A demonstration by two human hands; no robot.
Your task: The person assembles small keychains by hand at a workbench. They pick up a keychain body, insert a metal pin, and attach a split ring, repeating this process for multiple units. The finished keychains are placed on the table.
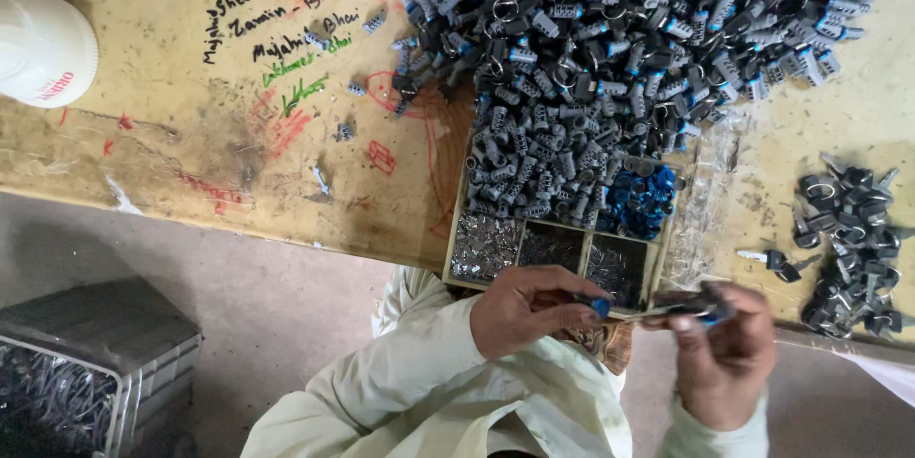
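Observation:
My left hand [522, 310] pinches a small blue part [600, 305] between thumb and fingertips. My right hand [726, 355] grips a dark, blurred key-like piece [694, 304] with a blue bit on it, its tip pointing at the left hand. The two hands almost meet just below a wooden compartment tray [456, 241]. The tray holds grey lock cylinders [534, 167], blue ring parts [640, 201] and tiny metal pins [484, 246]. A big heap of grey cylinders [620, 29] spreads over the table beyond the tray.
Black-headed keys [848, 239] are piled at the right, with one single key [772, 260] beside them. Crumpled clear plastic [703, 201] lies next to the tray. A white container [43, 46] stands far left. A crate of metal parts [67, 382] sits on the floor.

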